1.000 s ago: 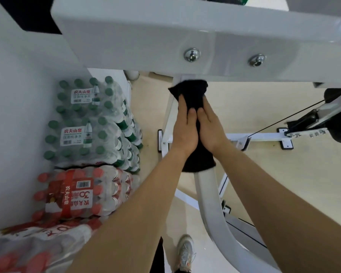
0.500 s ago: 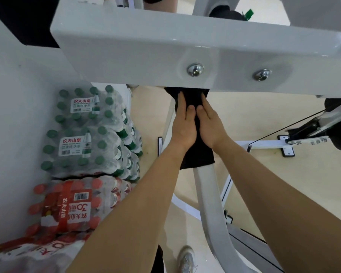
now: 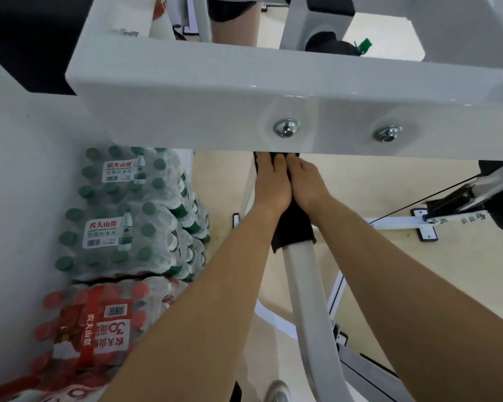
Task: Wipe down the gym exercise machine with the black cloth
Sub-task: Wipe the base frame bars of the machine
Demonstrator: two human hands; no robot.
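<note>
Two hands, left hand (image 3: 272,187) and right hand (image 3: 308,184), pressed flat together on one black cloth (image 3: 294,227) around the white tube (image 3: 308,285); two bolts (image 3: 286,128) far above, beige floor (image 3: 404,271) below.

Two hands (image 3: 291,184), one cloth (image 3: 292,230), two bolts (image 3: 286,128).

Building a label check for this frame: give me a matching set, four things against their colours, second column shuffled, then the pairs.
Things:
1. cloth under both hands
2. curved frame tube
3. caps on the upper water packs
4. caps on the lower water pack

Colours:
A. white
B. red
C. black
D. green

Pairs: 1-C, 2-A, 3-D, 4-B
</note>
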